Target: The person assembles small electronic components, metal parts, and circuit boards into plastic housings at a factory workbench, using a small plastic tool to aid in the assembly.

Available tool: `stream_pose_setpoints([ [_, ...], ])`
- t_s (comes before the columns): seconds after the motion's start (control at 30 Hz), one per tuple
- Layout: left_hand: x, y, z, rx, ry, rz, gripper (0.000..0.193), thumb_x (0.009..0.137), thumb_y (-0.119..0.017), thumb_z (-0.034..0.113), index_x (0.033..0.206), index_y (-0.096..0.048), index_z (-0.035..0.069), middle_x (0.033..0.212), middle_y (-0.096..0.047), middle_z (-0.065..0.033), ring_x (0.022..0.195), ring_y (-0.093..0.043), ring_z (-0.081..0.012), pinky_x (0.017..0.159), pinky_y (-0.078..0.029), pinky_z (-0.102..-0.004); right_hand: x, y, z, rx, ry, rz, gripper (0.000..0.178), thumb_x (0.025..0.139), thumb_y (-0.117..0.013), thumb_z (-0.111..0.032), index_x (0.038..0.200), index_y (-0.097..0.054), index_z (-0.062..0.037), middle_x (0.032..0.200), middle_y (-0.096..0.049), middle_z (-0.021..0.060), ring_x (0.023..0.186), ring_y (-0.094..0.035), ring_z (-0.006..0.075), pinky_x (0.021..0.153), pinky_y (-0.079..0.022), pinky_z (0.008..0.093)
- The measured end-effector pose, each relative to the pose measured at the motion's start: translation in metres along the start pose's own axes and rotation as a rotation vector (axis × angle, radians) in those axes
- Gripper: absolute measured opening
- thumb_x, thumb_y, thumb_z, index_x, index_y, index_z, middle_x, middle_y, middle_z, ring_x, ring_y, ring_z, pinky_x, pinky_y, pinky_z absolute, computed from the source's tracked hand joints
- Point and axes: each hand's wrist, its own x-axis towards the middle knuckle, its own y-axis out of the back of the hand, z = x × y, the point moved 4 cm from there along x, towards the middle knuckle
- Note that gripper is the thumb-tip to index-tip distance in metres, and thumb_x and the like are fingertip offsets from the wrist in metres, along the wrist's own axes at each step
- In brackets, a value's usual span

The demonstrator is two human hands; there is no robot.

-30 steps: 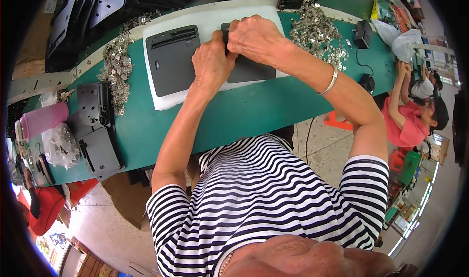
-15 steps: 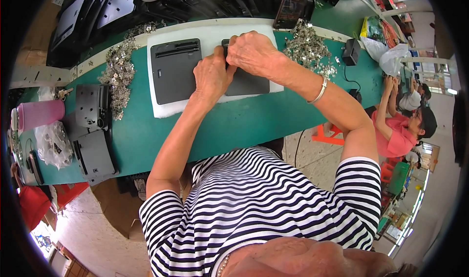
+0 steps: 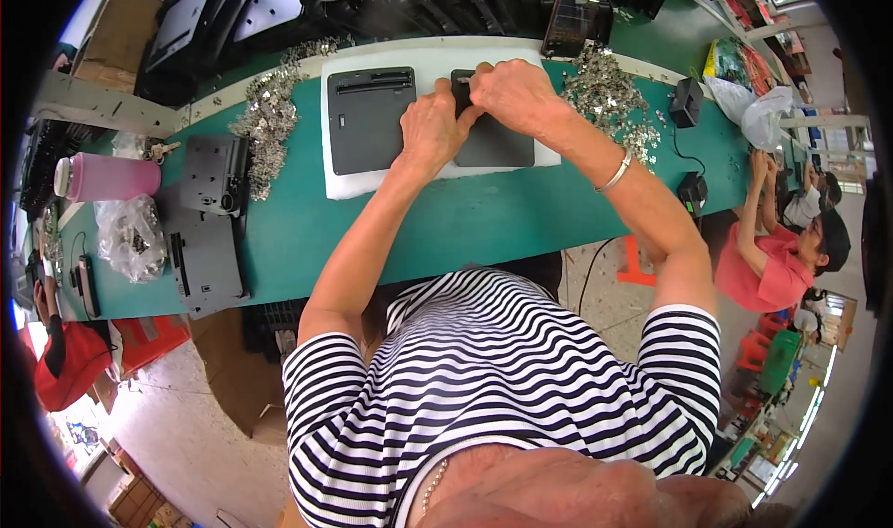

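Observation:
Two dark grey plastic panels lie side by side on a white foam sheet (image 3: 372, 184). The left panel (image 3: 370, 137) shows a long slot at its far end and a small square cutout. Over the far left part of the right panel (image 3: 502, 145) both my hands meet. My left hand (image 3: 431, 126) is closed, fingers bent at the panel's left edge. My right hand (image 3: 512, 93) is closed too, fingertips pinched down near the panel's far end. Whatever small part the fingertips hold is hidden. A bracelet (image 3: 615, 170) circles my right wrist.
Piles of small metal pieces lie left (image 3: 270, 123) and right (image 3: 605, 91) of the foam. More grey housings (image 3: 209, 258), a pink cup (image 3: 112, 176) and a plastic bag (image 3: 132, 240) stand left. A black adapter (image 3: 686, 103) sits right; a co-worker (image 3: 777, 258) is beyond.
The whole view has shifted, so the bench appears further right and slightly higher. My hands stay together over the right panel, with the right fingers slightly moved.

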Motion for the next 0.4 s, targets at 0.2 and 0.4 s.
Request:
stream_pose_setpoints([
  [0.2, 0.001, 0.0, -0.007, -0.072, 0.035, -0.007, 0.057, 0.079, -0.079, 0.035, 0.11, -0.058, -0.008, 0.061, -0.061, -0.0121, 0.06, -0.064, -0.0293, 0.061, -0.049, -0.0423, -0.06, -0.007, 0.02, 0.465, -0.52, 0.462, 0.023, 0.088, -0.063, -0.021, 0.071, -0.065, -0.0062, 0.074, -0.065, 0.0126, 0.069, -0.068, 0.0304, 0.059, -0.054, 0.0408],
  [0.4, 0.005, 0.01, -0.004, -0.173, 0.126, -0.157, 0.062, 0.081, -0.077, 0.034, 0.12, -0.054, -0.008, 0.062, -0.065, -0.0157, 0.07, -0.069, -0.0348, 0.07, -0.053, -0.0448, -0.119, -0.042, 0.015, 1.015, -0.985, 0.446, 0.03, 0.088, -0.067, -0.026, 0.079, -0.065, 0.0026, 0.066, -0.062, 0.0159, 0.054, -0.055, 0.0218, 0.053, -0.042, 0.0365],
])
